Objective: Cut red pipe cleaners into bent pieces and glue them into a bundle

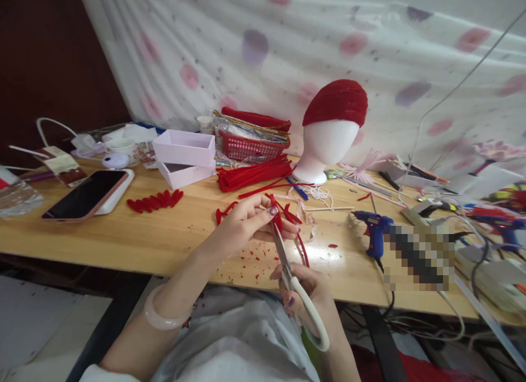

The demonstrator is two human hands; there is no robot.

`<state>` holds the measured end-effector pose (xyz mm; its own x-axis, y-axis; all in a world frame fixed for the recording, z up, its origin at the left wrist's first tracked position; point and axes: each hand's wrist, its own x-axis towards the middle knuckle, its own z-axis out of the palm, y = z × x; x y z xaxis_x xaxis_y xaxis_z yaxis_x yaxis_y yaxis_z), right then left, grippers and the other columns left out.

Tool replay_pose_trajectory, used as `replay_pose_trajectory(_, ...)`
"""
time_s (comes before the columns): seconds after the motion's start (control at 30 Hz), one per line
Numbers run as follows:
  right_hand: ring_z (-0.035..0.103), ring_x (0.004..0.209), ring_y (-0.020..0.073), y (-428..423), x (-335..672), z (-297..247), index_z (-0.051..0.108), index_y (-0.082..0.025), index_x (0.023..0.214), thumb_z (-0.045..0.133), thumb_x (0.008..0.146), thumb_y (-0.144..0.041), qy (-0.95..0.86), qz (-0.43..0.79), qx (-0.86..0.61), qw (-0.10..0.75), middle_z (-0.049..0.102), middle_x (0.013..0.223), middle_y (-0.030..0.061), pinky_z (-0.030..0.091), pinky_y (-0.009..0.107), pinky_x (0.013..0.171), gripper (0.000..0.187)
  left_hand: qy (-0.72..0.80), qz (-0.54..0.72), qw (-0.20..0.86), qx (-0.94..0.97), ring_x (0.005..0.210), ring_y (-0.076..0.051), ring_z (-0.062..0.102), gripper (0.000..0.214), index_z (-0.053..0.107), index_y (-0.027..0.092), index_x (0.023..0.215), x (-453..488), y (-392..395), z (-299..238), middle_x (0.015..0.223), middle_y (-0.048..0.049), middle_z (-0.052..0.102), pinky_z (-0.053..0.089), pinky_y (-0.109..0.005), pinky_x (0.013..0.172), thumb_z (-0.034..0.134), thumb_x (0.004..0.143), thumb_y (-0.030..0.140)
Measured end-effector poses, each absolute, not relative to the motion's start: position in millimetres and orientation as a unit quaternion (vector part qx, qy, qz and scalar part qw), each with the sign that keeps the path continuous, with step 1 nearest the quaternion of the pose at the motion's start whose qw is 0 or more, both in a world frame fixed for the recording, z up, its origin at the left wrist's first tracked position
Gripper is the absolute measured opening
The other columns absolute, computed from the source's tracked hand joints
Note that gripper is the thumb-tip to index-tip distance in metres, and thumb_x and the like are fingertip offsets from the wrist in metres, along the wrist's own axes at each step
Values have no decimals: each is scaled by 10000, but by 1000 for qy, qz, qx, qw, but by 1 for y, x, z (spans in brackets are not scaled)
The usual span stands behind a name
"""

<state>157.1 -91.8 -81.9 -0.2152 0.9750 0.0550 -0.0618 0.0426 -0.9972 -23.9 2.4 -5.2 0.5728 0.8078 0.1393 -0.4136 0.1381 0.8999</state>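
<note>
My left hand [250, 223] pinches a red pipe cleaner piece [278, 217] over the front of the wooden table [123, 237]. My right hand [306, 294] grips white-handled scissors [293, 280], blades pointing up and meeting the red piece just below my left fingers. Red trimmings [255, 258] lie scattered on the table under my hands. A row of small red shaped pieces [155, 200] lies to the left, and a bundle of red pipe cleaners [252, 174] lies behind my hands.
A foam head with a red cap [332, 124] stands at the back. White boxes [184, 157], a red basket [246, 146] and a phone [86, 194] sit left. A blue glue gun [373, 231], cables and tools crowd the right side.
</note>
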Motion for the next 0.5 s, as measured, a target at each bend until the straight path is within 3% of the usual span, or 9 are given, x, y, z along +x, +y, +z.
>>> replay_pose_trajectory(0.5,341,450,69,-91,155,-79,732,-145,870,838,684,-627,-526,559,-450,458,477,557,-53,236,215,436,528,217,423,729,494,710,-221,779,238,524,178,873,-25,2,-5,793,-109,807,592,-315,693,706,871,331)
